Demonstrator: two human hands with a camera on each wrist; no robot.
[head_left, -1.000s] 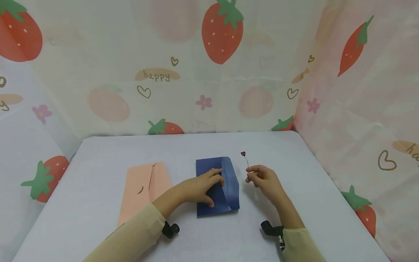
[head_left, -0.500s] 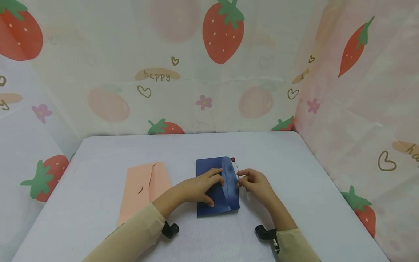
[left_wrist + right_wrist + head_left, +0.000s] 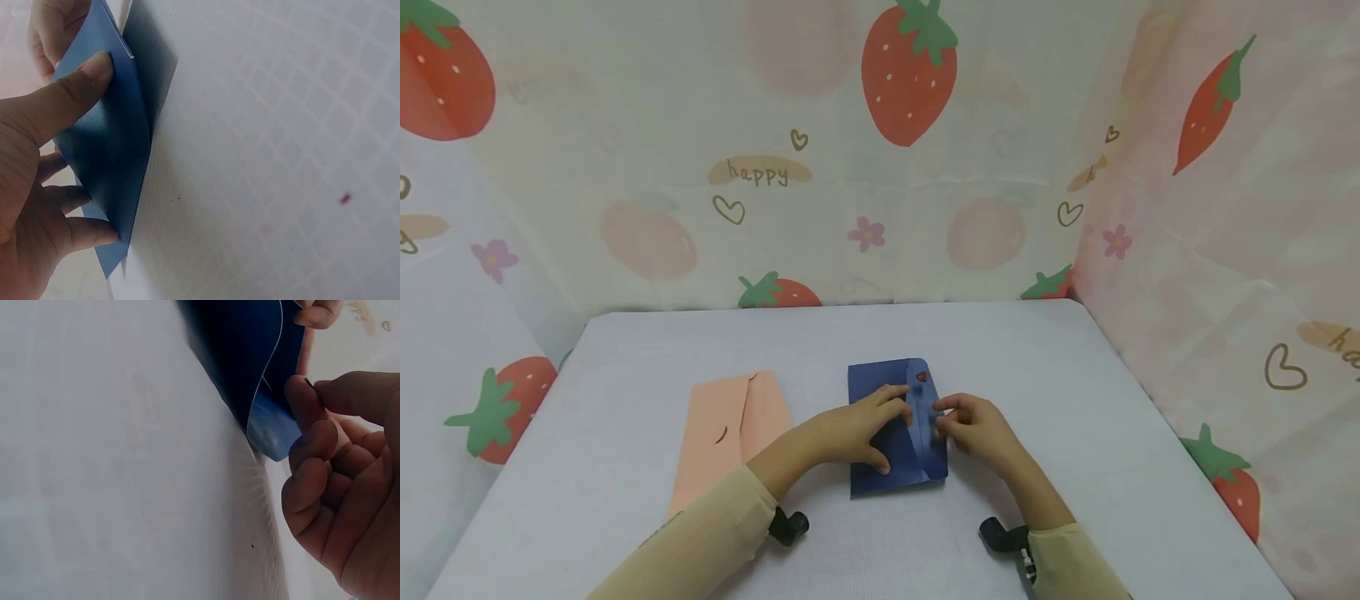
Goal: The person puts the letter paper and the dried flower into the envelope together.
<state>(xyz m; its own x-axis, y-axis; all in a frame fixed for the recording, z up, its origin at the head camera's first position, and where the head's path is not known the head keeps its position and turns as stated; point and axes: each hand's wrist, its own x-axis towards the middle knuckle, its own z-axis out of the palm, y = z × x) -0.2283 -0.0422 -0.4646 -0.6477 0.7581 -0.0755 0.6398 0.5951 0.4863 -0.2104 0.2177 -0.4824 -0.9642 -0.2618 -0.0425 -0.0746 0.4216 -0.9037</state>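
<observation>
A blue envelope [image 3: 875, 377] lies on the table with its flap spread to the right. My left hand [image 3: 859, 431] holds it down, thumb and fingers spread across the body, and the paper bows up between them in the left wrist view. To the right, my right hand [image 3: 976, 427] pinches the thin stem of a small red flower between thumb and index finger. The red bloom [image 3: 921, 377] shows over the flap's upper part. In the right wrist view the blue envelope [image 3: 240, 337] gapes at its mouth, and the stem end [image 3: 309, 382] pokes out between the fingertips.
A peach envelope [image 3: 709, 417] with a small dark curved mark lies to the left, partly under the left forearm. The white table [image 3: 1097, 467] is bordered by strawberry-print cloth [image 3: 842, 183] at the back and sides. Black wrist cameras [image 3: 790, 527] sit near both cuffs.
My right hand has moved left with the red flower, from beside the blue envelope to over its flap. The left hand and both envelopes have stayed in place.
</observation>
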